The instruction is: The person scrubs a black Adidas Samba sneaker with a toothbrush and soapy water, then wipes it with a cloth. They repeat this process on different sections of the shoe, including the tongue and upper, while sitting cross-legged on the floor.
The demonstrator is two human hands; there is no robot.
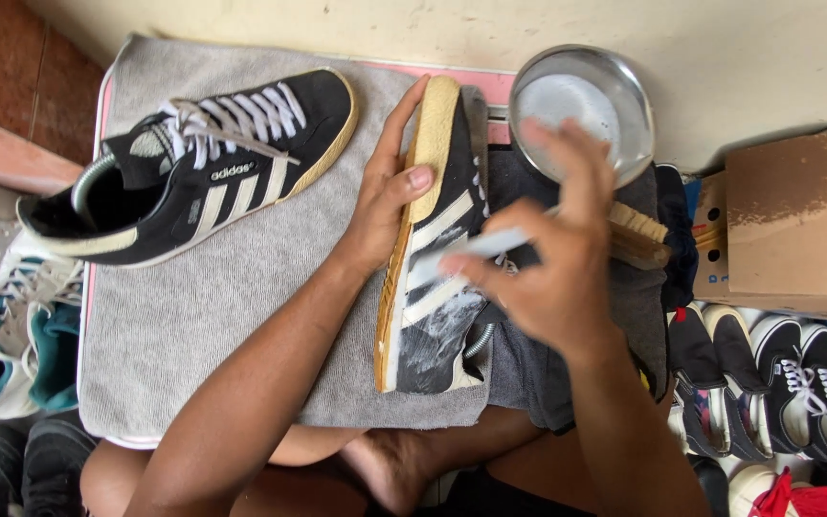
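Nearest the camera, the person's knees and a bare foot (390, 469) show below the edge of the counter (96, 134). Just above them, the right hand (552, 258) hovers over a black shoe (433, 316) with white stripes — its fingers pinch a thin pale brush handle (476, 244), which is blurred, so the bristle end cannot be made out. The shoe lies on its side on a grey towel (193, 325), its tan sole turned to the left, with white foam smeared on the heel part. The left hand (385, 206) grips that sole, thumb pressed on the rubber edge and the other fingers wrapped round behind it.

A dark grey cloth (528, 373) lies under the right side of the shoe. A wooden scrub brush (638, 239) rests just past the right hand. Farther left on the towel sits the matching black shoe (193, 163), upright with white laces. At the far edge stands a round metal bowl (581, 105) holding pale liquid. To the right — off the counter — are a cardboard box (787, 220) and a row of dark sneakers (768, 383); more shoes (21, 335) lie at the left.
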